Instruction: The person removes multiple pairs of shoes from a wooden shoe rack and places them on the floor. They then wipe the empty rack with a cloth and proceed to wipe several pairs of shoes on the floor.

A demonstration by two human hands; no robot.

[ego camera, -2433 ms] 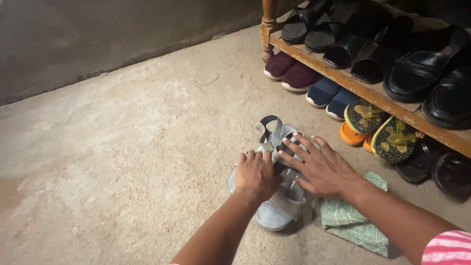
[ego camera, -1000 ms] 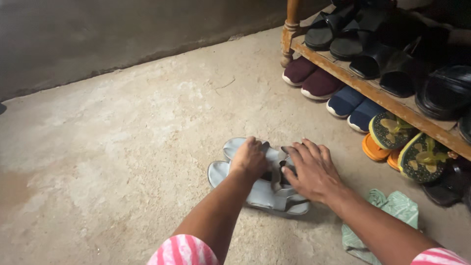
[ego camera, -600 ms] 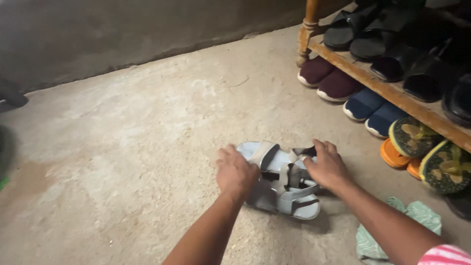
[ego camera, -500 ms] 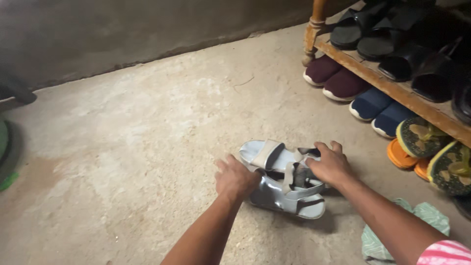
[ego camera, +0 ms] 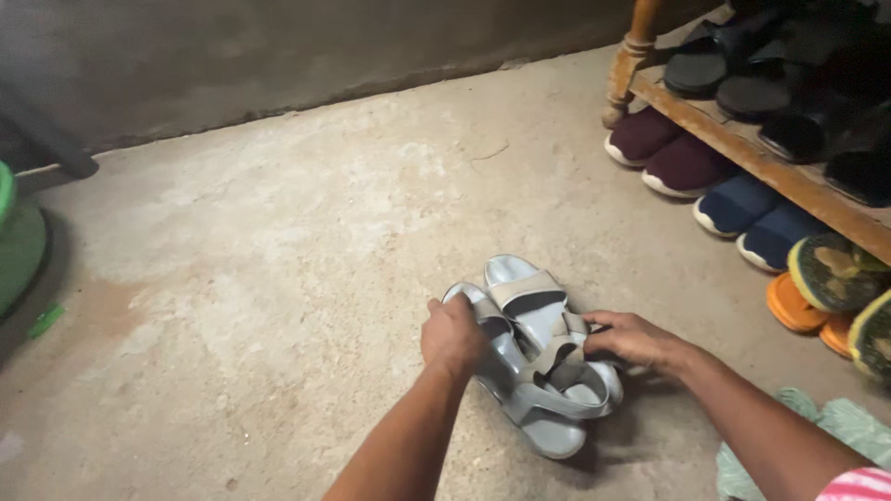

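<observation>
The pair of grey strap sandals [ego camera: 534, 357] lies on the concrete floor [ego camera: 278, 278] right in front of me, long axis running away and a bit left. My left hand [ego camera: 452, 336] grips the left sandal's edge, my right hand [ego camera: 631, 339] pinches the straps; both equally near.

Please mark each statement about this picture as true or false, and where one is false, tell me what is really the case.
1. Both hands touch the grey sandals. True: the left hand and the right hand are both on them.
2. The sandals lie on the wooden rack. False: they lie on the concrete floor.
3. Maroon shoes sit under the rack's shelf. True.
4. The green cloth covers the sandals. False: it lies apart, at the lower right.
</observation>
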